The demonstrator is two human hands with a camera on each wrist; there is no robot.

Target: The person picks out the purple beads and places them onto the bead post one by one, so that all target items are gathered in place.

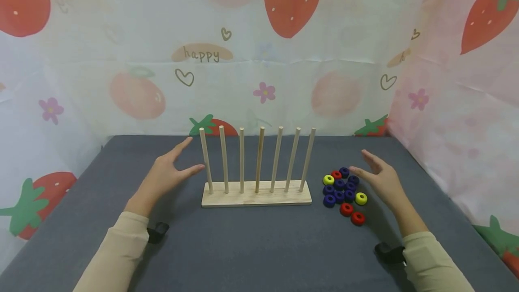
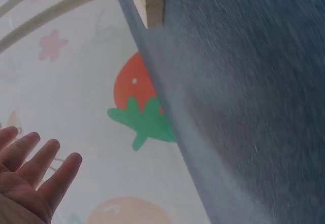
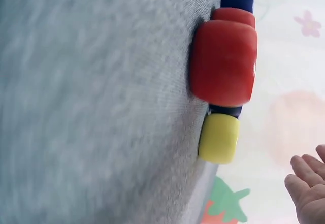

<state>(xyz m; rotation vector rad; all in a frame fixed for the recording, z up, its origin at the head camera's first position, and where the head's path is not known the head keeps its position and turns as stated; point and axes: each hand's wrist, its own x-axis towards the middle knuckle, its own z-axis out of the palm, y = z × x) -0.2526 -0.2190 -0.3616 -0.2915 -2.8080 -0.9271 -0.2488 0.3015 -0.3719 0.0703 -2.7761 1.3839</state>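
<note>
A pale wooden rack [image 1: 255, 200] with several upright pegs stands mid-table in the head view. My left hand [image 1: 168, 172] hovers at its left end, thumb and fingers spread, the thumb tip close to the leftmost peg [image 1: 205, 159]; whether they touch I cannot tell. Right of the rack lies a cluster of ring-shaped beads: several dark blue ones [image 1: 339, 184], a few red ones [image 1: 357, 218] and two yellow ones [image 1: 361, 198]. Beside the cluster, on its right, my right hand [image 1: 383, 177] is held with fingers apart and nothing in them. In the right wrist view a red bead [image 3: 223, 64] looms large.
A dark grey cloth [image 1: 251, 247] covers the table. Behind and at both sides hangs a pale curtain [image 1: 259, 71] printed with strawberries. Black straps [image 1: 158, 232] circle the wrists near the beige sleeves [image 1: 117, 253].
</note>
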